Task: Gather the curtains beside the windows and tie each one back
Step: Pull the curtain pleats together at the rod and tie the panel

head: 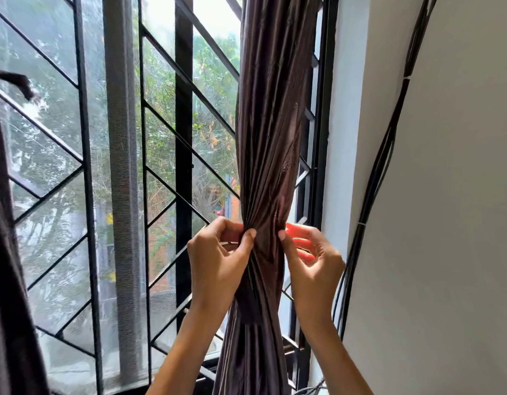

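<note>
curtain (pixel 270 143): bunched into a column before the window grille (pixel 186 89), near the right wall (pixel 457 195)
left hand (pixel 218 262): raised, pinching the bunch's left edge
right hand (pixel 312 258): raised, pinching its right edge

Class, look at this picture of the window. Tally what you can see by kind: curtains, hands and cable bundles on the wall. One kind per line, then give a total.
Curtains: 2, a gathered curtain and a second curtain at the left edge
Hands: 2, left hand and right hand, both gripping the gathered curtain
Cable bundles: 1, the cable bundle on the wall
Total: 5
</note>
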